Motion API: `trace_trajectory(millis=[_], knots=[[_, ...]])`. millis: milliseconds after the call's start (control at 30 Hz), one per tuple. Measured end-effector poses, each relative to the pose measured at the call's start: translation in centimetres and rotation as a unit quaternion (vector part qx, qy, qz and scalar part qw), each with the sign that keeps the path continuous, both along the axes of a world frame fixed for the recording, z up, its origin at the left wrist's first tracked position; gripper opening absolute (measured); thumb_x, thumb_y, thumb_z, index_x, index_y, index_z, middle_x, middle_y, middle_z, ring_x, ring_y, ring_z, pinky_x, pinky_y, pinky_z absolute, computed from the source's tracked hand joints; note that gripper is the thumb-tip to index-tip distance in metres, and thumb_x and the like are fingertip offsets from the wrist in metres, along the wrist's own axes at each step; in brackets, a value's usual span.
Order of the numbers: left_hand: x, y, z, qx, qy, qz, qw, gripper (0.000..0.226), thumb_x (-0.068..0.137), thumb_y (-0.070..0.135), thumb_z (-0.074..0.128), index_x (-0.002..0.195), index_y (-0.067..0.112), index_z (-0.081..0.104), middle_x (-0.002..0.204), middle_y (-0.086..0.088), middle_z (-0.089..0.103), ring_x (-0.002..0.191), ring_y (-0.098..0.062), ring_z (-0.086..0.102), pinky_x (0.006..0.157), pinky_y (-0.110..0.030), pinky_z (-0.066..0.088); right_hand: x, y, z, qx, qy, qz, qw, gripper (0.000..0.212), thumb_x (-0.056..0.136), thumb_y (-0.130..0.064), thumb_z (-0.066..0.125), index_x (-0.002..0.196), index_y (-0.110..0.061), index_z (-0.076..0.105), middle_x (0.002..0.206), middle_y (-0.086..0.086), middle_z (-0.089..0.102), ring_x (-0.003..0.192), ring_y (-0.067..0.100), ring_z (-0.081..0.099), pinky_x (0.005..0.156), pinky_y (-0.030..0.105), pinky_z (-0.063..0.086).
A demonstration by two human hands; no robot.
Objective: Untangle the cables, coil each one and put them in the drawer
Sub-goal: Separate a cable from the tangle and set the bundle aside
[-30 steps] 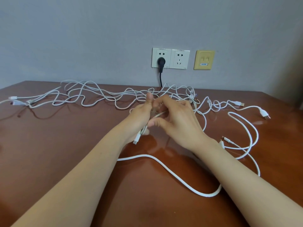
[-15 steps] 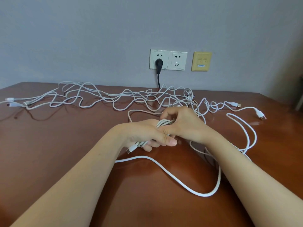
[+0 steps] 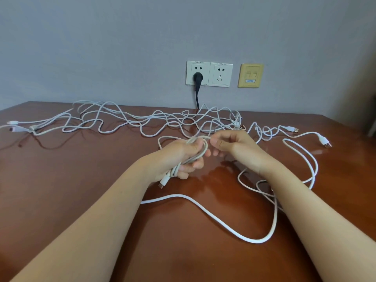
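Left hand [image 3: 181, 153] gripping coiled cable [image 3: 195, 157], right hand [image 3: 236, 147] pinching its strand

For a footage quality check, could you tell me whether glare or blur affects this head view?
Head view: glare patches on the glossy wooden table near the right hand; left hand and its coiled white cable sharp, faint shadows under the tangled cables.

I can't read anything here. On the wall above the far edge of the desk, the left white socket plate [image 3: 198, 66] and the right white socket plate [image 3: 221, 82] each carry a line of tiny grey print along the top and a small mark near the lower right corner, all too small to read. The yellow wall plate [image 3: 251, 68] beside them bears a blue sticker [image 3: 250, 80] with pale characters, blurred beyond reading.
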State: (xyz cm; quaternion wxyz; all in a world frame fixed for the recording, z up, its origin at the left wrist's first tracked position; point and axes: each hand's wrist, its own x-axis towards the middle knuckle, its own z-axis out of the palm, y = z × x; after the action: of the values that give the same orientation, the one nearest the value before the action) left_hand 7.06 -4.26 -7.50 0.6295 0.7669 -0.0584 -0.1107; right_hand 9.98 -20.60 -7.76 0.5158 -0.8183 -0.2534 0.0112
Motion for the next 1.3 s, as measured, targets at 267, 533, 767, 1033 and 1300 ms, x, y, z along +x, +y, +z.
trace_trajectory(millis=[267, 533, 767, 1033, 1300], knots=[[0.3, 0.5, 0.0, -0.161, -0.056, 0.075, 0.983, 0.030, 0.101, 0.025, 0.034, 0.084, 0.011, 0.055, 0.067, -0.002, 0.071, 0.065, -0.015, 0.069, 0.060, -0.025, 0.056, 0.0, 1.3, 0.0, -0.029, -0.076, -0.115, 0.990, 0.021, 0.093, -0.022, 0.055, 0.072, -0.024, 0.058, 0.054, -0.005, 0.059, 0.043, 0.003, 0.044, 0.057, 0.022, 0.039], [0.3, -0.6, -0.5, -0.122, -0.090, 0.147, 0.977, 0.028, 0.102, 0.021, 0.033, 0.090, 0.011, 0.056, 0.091, -0.012, 0.064, 0.087, -0.020, 0.063, 0.080, -0.022, 0.048, -0.5, 2.1, -1.1, -0.229, -0.193, -0.156, 0.941, 0.024, 0.096, -0.031, 0.045, 0.075, -0.023, 0.051, 0.062, -0.005, 0.045, 0.076, 0.026, 0.050, 0.064, 0.031, 0.035], [0.4, -0.8, -0.7, -0.191, -0.070, 0.128, 0.971, 0.021, 0.099, 0.011, 0.041, 0.105, 0.005, 0.060, 0.075, -0.002, 0.060, 0.048, 0.001, 0.061, 0.057, -0.015, 0.054, -1.4, 3.5, -1.8, -0.205, -0.227, -0.104, 0.946, 0.021, 0.096, -0.030, 0.043, 0.087, -0.017, 0.057, 0.077, 0.009, 0.063, 0.082, 0.033, 0.058, 0.073, 0.039, 0.047], [0.5, -1.1, -0.7, -0.201, -0.065, 0.144, 0.967, 0.027, 0.098, 0.012, 0.045, 0.075, 0.014, 0.060, 0.063, -0.002, 0.055, 0.048, -0.006, 0.053, 0.062, -0.025, 0.052, -1.3, 3.4, -1.8, -0.186, -0.225, -0.102, 0.951, 0.027, 0.096, -0.032, 0.045, 0.084, -0.012, 0.060, 0.074, 0.002, 0.061, 0.078, 0.028, 0.058, 0.072, 0.039, 0.046], [1.0, 0.1, -0.1, -0.376, -0.003, 0.121, 0.919, 0.024, 0.101, 0.016, 0.037, 0.083, 0.010, 0.051, 0.068, -0.001, 0.072, 0.061, -0.012, 0.068, 0.066, -0.027, 0.055, -1.3, 3.2, -1.3, -0.205, -0.217, -0.080, 0.951, 0.021, 0.098, -0.035, 0.038, 0.087, -0.025, 0.053, 0.068, -0.007, 0.051, 0.082, 0.029, 0.057, 0.072, 0.035, 0.042]])
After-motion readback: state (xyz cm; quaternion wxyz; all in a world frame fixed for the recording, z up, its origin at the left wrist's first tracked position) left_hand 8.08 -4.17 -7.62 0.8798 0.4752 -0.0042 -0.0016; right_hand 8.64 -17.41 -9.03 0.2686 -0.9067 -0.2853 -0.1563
